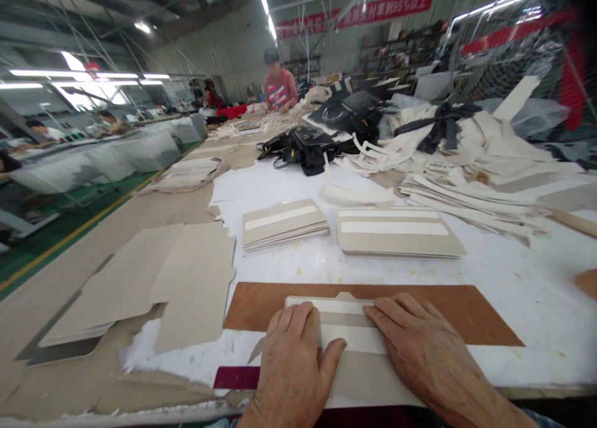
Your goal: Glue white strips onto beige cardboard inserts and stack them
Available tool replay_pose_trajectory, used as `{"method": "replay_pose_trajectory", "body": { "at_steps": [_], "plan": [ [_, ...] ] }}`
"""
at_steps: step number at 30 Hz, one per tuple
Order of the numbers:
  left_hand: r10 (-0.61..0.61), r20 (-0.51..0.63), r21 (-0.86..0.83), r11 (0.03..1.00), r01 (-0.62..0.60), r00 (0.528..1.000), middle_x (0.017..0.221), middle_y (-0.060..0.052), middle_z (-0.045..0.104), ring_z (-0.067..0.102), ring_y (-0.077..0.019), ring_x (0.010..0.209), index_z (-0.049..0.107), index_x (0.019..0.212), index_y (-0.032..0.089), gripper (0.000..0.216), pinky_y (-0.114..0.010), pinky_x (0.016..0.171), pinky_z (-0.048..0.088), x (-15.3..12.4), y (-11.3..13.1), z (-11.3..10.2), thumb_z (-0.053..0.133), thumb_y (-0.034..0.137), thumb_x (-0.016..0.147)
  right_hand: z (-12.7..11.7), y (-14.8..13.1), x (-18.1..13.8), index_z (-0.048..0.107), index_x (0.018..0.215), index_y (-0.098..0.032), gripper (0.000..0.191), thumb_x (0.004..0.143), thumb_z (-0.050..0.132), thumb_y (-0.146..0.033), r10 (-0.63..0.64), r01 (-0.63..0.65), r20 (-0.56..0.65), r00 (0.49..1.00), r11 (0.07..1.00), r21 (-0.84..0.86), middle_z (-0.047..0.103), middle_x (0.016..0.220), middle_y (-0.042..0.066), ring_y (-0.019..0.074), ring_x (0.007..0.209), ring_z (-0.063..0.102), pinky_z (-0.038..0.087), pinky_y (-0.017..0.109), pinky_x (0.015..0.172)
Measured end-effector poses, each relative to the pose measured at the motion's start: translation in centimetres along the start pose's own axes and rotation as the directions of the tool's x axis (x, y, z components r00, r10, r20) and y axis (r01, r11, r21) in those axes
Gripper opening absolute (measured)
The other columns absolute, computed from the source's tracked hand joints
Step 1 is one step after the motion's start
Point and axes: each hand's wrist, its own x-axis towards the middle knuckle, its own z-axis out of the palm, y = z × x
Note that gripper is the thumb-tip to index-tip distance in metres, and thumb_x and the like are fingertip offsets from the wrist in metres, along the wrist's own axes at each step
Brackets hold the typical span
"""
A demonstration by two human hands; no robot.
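Left hand: I have it palm down and open, fingers resting on the left part of the panel, thumb out to the side; my left hand [291, 359] grips nothing that I can see.
Right hand: also laid over the panel; my right hand [426, 347] is open, its fingertips near the right end of the upper strip.
Panel in hand: the beige panel [359, 375] lies at the table's near edge, its upper part over a brown board [480, 322].
Strips on it: an upper white strip [342, 307] and a lower white strip [352, 339] both lie across it; from here I cannot tell whether they are stuck down.
Done, I judge: two stacks beyond the board, the left stack [286, 230] and the right stack [396, 244], whose top panels carry white strips.
Left over, I judge: plain panels [196, 291] toward the table's left edge, with no strips in sight; I cannot count them.
Right side of table: a heap of pale strips [466, 207], well apart from my hands.
Near edge: a maroon piece [237, 377] just beside my left hand.
Stage: I read this panel as nearly complete, with both strips in place.
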Motion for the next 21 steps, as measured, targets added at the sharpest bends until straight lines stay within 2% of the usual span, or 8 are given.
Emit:
{"method": "replay_pose_trajectory", "body": {
  "at_steps": [4, 7, 10, 12, 15, 17, 19, 21],
  "plan": [
    [0.033, -0.060, -0.019, 0.999, -0.034, 0.998, 0.120, -0.018, 0.072, 0.067, -0.0360, 0.107, 0.068, 0.118, 0.009, 0.037, -0.057, 0.094, 0.058, 0.0, -0.6, 0.0, 0.069, 0.038, 0.096, -0.7, 1.0, -1.0, 0.075, 0.105, -0.019, 0.034, 0.078, 0.060, -0.005, 0.044, -0.043, 0.017, 0.999, 0.998, -0.046, 0.074, 0.100, 0.002, 0.0262, 0.090, 0.058, 0.043, 0.044, 0.075],
    [0.032, -0.102, -0.042, 0.998, -0.036, 0.994, 0.117, -0.014, 0.074, 0.069, -0.0345, 0.105, 0.069, 0.112, 0.014, 0.029, -0.058, 0.093, 0.057, -0.4, -1.6, -0.3, 0.061, 0.040, 0.101, -1.5, 2.9, -2.5, 0.075, 0.103, -0.018, 0.029, 0.087, 0.054, -0.008, 0.090, -0.088, 0.020, 0.996, 0.992, -0.095, 0.074, 0.100, 0.006, 0.0278, 0.091, 0.059, 0.046, 0.046, 0.077],
    [0.016, -0.164, -0.044, 0.999, -0.024, 0.986, 0.111, -0.009, 0.076, 0.071, -0.0312, 0.099, 0.068, 0.110, 0.021, 0.028, -0.052, 0.087, 0.057, -1.9, -3.4, -0.8, 0.051, 0.042, 0.106, -2.4, 4.6, -4.5, 0.072, 0.109, -0.015, 0.030, 0.095, 0.045, -0.011, 0.089, -0.094, -0.053, 0.995, 0.990, -0.107, 0.074, 0.103, 0.010, 0.0276, 0.095, 0.061, 0.050, 0.046, 0.085],
    [0.011, -0.190, 0.019, 1.000, -0.007, 0.982, 0.121, -0.012, 0.075, 0.071, -0.0324, 0.107, 0.064, 0.125, 0.019, 0.035, -0.052, 0.089, 0.058, -3.3, -4.6, -0.7, 0.050, 0.045, 0.105, -2.7, 4.7, -5.7, 0.068, 0.120, -0.013, 0.034, 0.099, 0.042, -0.013, 0.064, -0.074, -0.102, 0.993, 0.993, -0.091, 0.074, 0.111, 0.010, 0.0264, 0.102, 0.064, 0.052, 0.044, 0.092],
    [0.051, -0.167, 0.117, 0.993, -0.031, 0.985, 0.138, -0.018, 0.068, 0.068, -0.0368, 0.120, 0.049, 0.147, 0.014, 0.056, -0.055, 0.096, 0.058, -5.1, -5.7, 0.0, 0.053, 0.048, 0.103, -2.4, 3.3, -6.6, 0.063, 0.132, -0.016, 0.034, 0.104, 0.045, -0.022, 0.055, -0.062, -0.120, 0.991, 0.996, -0.060, 0.072, 0.127, 0.010, 0.0263, 0.115, 0.065, 0.053, 0.043, 0.099],
    [0.060, -0.134, 0.068, 0.996, -0.052, 0.989, 0.144, -0.018, 0.064, 0.066, -0.0368, 0.125, 0.040, 0.156, 0.017, 0.064, -0.054, 0.100, 0.059, -6.0, -6.0, 0.7, 0.056, 0.046, 0.101, -2.0, 2.1, -6.8, 0.060, 0.137, -0.018, 0.035, 0.105, 0.049, -0.029, 0.100, -0.102, -0.118, 0.988, 0.995, -0.013, 0.071, 0.131, 0.012, 0.0280, 0.120, 0.065, 0.056, 0.044, 0.101],
    [-0.010, -0.112, -0.059, 0.998, 0.004, 0.994, 0.148, -0.016, 0.062, 0.064, -0.0355, 0.130, 0.032, 0.161, 0.023, 0.068, -0.053, 0.103, 0.059, -6.5, -6.1, 1.5, 0.057, 0.041, 0.101, -1.6, 1.3, -6.6, 0.055, 0.141, -0.018, 0.040, 0.104, 0.052, -0.031, 0.187, -0.179, -0.119, 0.975, 0.981, 0.069, 0.071, 0.130, 0.014, 0.0294, 0.120, 0.067, 0.060, 0.045, 0.098],
    [-0.170, -0.112, -0.214, 0.966, 0.144, 0.979, 0.150, -0.013, 0.061, 0.062, -0.0354, 0.133, 0.031, 0.161, 0.031, 0.063, -0.056, 0.106, 0.058, -7.0, -6.4, 2.3, 0.053, 0.039, 0.103, -1.3, 1.0, -6.5, 0.049, 0.145, -0.021, 0.045, 0.101, 0.055, -0.029, 0.272, -0.253, -0.089, 0.958, 0.951, 0.180, 0.070, 0.131, 0.015, 0.0297, 0.119, 0.069, 0.063, 0.045, 0.096]
  ]
}}
